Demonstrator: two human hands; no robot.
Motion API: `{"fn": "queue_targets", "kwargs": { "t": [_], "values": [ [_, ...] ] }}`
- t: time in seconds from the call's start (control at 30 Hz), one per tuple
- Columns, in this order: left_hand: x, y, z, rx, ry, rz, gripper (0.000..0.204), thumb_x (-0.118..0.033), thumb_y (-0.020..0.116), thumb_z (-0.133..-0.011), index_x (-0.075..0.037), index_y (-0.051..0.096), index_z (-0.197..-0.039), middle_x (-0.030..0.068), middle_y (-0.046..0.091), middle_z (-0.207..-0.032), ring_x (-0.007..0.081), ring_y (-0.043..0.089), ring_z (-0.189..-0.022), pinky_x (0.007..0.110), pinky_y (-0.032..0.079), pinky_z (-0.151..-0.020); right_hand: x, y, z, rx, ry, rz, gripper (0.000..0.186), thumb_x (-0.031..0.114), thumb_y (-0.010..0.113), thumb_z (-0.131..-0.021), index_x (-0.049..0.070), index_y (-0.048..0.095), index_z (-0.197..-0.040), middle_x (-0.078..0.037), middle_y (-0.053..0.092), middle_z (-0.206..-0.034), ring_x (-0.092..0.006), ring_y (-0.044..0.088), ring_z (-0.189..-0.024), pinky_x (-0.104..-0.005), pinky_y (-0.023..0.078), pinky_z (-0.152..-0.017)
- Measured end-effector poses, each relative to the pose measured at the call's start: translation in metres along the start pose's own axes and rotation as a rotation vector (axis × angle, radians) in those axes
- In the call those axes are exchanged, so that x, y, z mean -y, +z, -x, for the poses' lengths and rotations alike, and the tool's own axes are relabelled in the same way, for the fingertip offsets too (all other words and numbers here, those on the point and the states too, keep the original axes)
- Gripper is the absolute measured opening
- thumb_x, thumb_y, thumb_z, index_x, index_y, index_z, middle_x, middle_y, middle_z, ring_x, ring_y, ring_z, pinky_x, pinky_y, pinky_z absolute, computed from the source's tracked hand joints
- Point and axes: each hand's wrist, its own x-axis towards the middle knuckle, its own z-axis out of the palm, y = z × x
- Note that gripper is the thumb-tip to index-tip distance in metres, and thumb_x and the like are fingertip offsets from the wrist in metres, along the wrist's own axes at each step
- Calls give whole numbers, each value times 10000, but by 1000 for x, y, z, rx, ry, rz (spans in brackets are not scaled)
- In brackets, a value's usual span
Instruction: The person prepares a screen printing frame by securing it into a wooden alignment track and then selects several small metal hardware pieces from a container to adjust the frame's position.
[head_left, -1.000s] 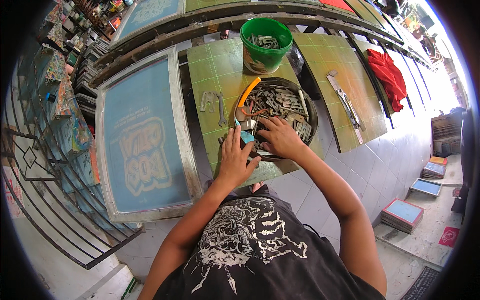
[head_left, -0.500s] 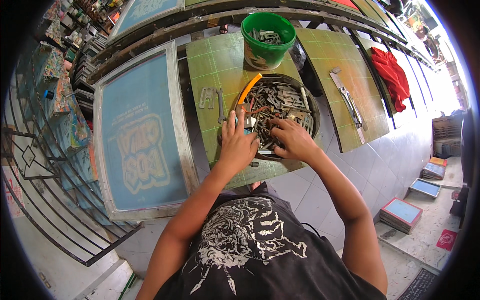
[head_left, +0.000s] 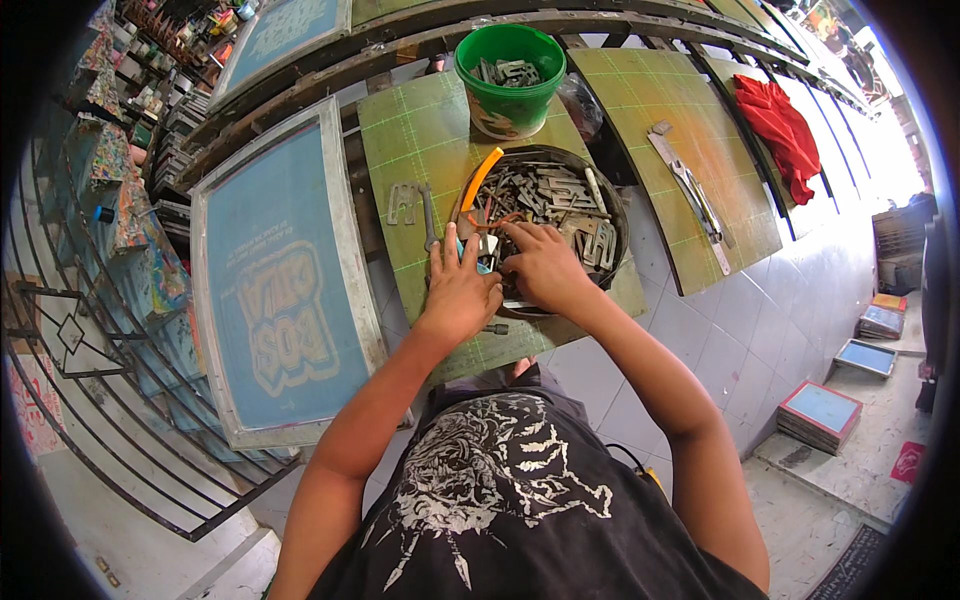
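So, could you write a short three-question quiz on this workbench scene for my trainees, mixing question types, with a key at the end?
1. Multiple choice: what colour is the bucket beyond the round tray of metal parts?
a) red
b) green
c) yellow

2. True or false: the wrench lies outside the tray.

3. Fill the gap: of the person's two hands, the ____ one is nearer the wrench.

Key:
1. b, green.
2. True; it lies on the board, to the left of the tray.
3. Left; the left hand is at the tray's left side, while the right hand is farther right.
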Motion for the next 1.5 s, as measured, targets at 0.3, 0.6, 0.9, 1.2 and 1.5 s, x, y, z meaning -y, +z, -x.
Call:
{"fn": "queue_targets", "kwargs": {
  "t": [0.3,0.6,0.9,1.2,1.5],
  "values": [
    [2,8,7,-189,-52,118,294,-249,554,-863,-71,660,-1072,248,315,-1436,425,180,-1388,559,163,-1116,-2,24,-16,79,-14,178,169,164,580,-778,108,725,-845,-140,448,-1400,-267,479,-1201,-423,378,-969],
    [-2,18,39,-508,-185,503,293,-167,631,-833,-19,534,-1067,224,451,-1311,403,437,-1222,470,342,-1021,7,16,-12,160,-146,247,174,187,587,-784,101,738,-774,-121,425,-1426,-331,440,-1257,-495,344,-1035],
    [1,18,37,-561,-181,603,228,-147,624,-848,-23,562,-1030,198,492,-1262,346,498,-1164,419,389,-978,0,18,-16,67,-281,285,145,197,614,-770,113,730,-792,-116,463,-1386,-312,462,-1246,-504,308,-1065],
    [-18,1,46,-160,-511,2389,292,-266,414,-999,-34,523,-1141,77,574,-1092,188,569,-917,341,476,-786,68,-34,21,-205,-82,-576,108,66,650,-731,55,671,-836,-162,591,-1198,-353,556,-1104,-434,422,-959],
    [-8,18,77,57,-739,2642,197,-227,437,-986,-72,514,-893,25,529,-785,107,466,-592,235,430,-486,12,-28,-15,-151,316,-805,186,157,640,-810,15,681,-923,-169,684,-934,-356,644,-815,-372,515,-711]
  ]
}}
